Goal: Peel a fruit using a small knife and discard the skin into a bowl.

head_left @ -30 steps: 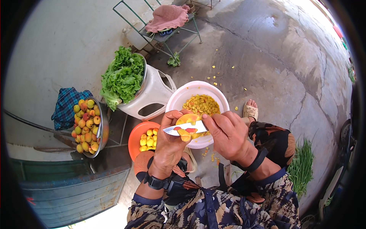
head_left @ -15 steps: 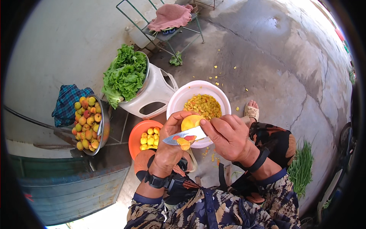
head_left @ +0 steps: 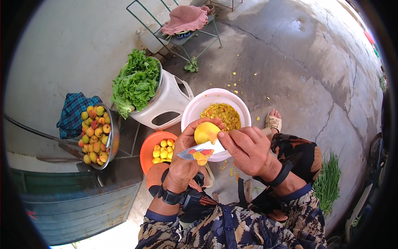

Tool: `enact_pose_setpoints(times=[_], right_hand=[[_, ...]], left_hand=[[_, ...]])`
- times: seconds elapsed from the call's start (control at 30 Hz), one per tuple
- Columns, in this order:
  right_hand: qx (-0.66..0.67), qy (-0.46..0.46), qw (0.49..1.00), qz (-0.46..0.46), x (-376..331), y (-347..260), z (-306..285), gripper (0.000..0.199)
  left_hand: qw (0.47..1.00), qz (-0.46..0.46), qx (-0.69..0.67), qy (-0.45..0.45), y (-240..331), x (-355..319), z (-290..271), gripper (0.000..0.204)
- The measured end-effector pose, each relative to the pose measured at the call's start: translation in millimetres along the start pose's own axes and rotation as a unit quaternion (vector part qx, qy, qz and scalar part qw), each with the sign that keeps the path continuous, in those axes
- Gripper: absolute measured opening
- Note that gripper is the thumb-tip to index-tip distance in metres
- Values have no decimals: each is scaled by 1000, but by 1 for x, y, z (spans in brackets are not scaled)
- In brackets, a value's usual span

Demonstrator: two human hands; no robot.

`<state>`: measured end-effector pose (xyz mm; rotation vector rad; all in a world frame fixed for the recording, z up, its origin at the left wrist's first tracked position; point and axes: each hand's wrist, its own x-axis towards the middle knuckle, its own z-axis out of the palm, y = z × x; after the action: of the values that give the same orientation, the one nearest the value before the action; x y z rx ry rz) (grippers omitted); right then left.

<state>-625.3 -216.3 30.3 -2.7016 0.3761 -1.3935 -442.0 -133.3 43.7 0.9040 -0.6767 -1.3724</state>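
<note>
My left hand is closed around a yellow peach, most of its skin pared off and a small orange patch left near the blade. In my right hand is a knife, its blade pointing left across the underside of the fruit. Peel scraps cling to the blade. My right thumb rests against the peach, and the knife's handle is hidden in my fingers. Beyond my hands stands a pale pink basin with a heap of peelings in it.
An orange basin of peeled peaches sits left of my hands. Farther left is a metal bowl of unpeeled fruit. Lettuce fills a bowl on a white stool. Green stalks lie right of my knee; peel bits dot the floor.
The peach has turned in my left hand, showing more of its rounded yellow side and an orange patch by the knife. Both hands stay in nearly the same place.
</note>
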Motion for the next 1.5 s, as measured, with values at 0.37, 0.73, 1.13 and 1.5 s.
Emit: enact_pose_setpoints(times=[0.37,0.73,1.13,1.5], right_hand=[[-46,-7,999,-3,0,0,-1,54],[-14,9,1000,10,-1,5,1,52],[-37,8,995,95,-3,13,4,49],[-25,-10,999,21,0,1,0,52]], left_hand=[[998,-26,-52,5,-1,-3,-7,75],[998,-40,-53,6,1,-5,-6,67],[997,-74,-16,23,2,-11,-8,65],[999,-29,23,18,2,-6,-7,58]])
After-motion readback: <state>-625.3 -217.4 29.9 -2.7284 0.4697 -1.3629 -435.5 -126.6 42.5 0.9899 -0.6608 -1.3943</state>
